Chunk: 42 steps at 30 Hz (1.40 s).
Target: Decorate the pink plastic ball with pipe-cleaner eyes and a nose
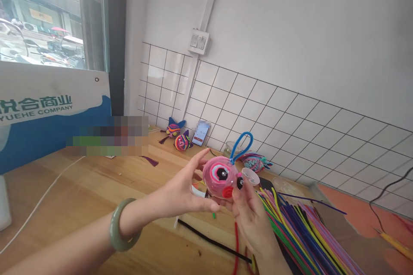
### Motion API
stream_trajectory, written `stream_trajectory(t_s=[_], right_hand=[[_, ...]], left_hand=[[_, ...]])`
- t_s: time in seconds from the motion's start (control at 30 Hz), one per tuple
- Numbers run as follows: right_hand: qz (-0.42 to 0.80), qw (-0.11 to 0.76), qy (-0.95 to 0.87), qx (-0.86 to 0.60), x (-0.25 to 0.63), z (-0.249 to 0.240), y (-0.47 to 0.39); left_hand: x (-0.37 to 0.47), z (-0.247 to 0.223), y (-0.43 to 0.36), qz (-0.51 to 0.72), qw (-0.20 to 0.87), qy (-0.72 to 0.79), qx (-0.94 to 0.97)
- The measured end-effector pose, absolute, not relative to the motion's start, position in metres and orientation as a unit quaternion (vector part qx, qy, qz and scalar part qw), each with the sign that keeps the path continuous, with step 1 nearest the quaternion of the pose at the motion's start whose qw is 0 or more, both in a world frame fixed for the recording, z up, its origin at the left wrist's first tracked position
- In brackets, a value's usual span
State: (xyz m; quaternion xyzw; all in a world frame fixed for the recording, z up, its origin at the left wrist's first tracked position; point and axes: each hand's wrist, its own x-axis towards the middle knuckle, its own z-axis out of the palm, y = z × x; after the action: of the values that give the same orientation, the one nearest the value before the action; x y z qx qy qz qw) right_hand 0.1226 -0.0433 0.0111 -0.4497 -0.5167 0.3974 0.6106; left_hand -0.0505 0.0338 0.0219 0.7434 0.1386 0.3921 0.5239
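Note:
Between my two hands, above the wooden table, is a round pink pipe-cleaner animal head (211, 185). It has a large black eye ringed in blue, white and pink, a red cheek spiral, a black nose bead and a blue loop (242, 144) standing up on top. My left hand (193, 184) curves round its left side, thumb below and fingers behind. My right hand (250, 210) grips the lower right side, thumb near the red cheek and nose. The far side of the head and some fingertips are hidden.
Bundled coloured pipe cleaners (309, 236) lie at right. A black pipe cleaner (213, 240) lies on the table (155, 245). Behind stand two colourful fish-like crafts (182, 141), a phone (201, 133), a small white bowl (251, 176) and a turquoise-pink craft (254, 162). A hot-glue-like yellow tool (395, 242) is at right.

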Motion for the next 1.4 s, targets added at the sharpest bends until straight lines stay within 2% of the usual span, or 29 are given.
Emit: stream_trajectory(t_s=[0.17, 0.3, 0.6, 1.4], right_hand=[[0.348, 0.593, -0.547, -0.478, 0.114, 0.013, -0.041], [0.364, 0.590, -0.540, -0.477, 0.109, 0.008, -0.040], [0.370, 0.599, -0.528, -0.475, 0.115, 0.001, -0.039], [0.354, 0.595, -0.525, -0.495, 0.106, 0.005, -0.038]], left_hand=[[-0.060, 0.023, 0.041, 0.322, 0.713, 0.112, 0.613], [-0.063, 0.023, 0.045, 0.291, 0.760, 0.115, 0.570], [-0.058, 0.019, 0.051, 0.296, 0.732, 0.069, 0.609], [-0.054, 0.018, 0.051, 0.300, 0.743, 0.087, 0.592]])
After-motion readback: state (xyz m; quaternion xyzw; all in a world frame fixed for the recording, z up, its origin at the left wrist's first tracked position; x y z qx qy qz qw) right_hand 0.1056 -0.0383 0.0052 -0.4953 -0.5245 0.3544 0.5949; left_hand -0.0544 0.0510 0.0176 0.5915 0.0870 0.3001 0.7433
